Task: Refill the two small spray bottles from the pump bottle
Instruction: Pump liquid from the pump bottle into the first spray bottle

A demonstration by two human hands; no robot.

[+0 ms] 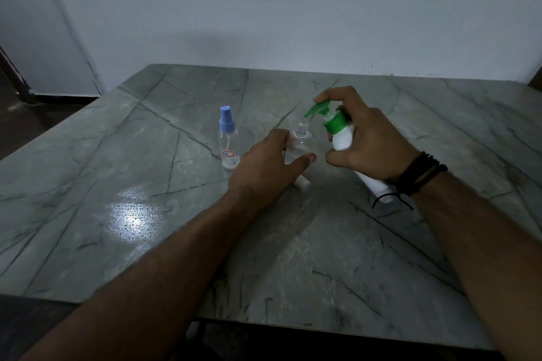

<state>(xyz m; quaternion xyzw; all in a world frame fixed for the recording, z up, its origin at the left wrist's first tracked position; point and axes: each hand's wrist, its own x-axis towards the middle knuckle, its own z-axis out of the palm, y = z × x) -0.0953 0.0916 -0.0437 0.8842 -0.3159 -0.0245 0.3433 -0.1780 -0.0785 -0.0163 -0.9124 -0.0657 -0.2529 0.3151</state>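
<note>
My right hand (369, 141) grips a white pump bottle (343, 138) with a green pump head, tilted left, my forefinger on top of the pump and its nozzle just above an uncapped clear spray bottle (300, 141). My left hand (269, 161) holds that open bottle upright on the table, fingers and thumb round its body. A second clear spray bottle (228, 141) with a blue spray cap and a small label stands to the left, untouched. A white cap (391, 186) lies on the table, partly hidden under my left hand.
The work surface is a grey-green marbled table (146, 214) against a pale wall. A bright light reflection shows on its left half. The front edge runs near my forearms, with dark floor beyond the left edge. A black cord bracelet is on my right wrist.
</note>
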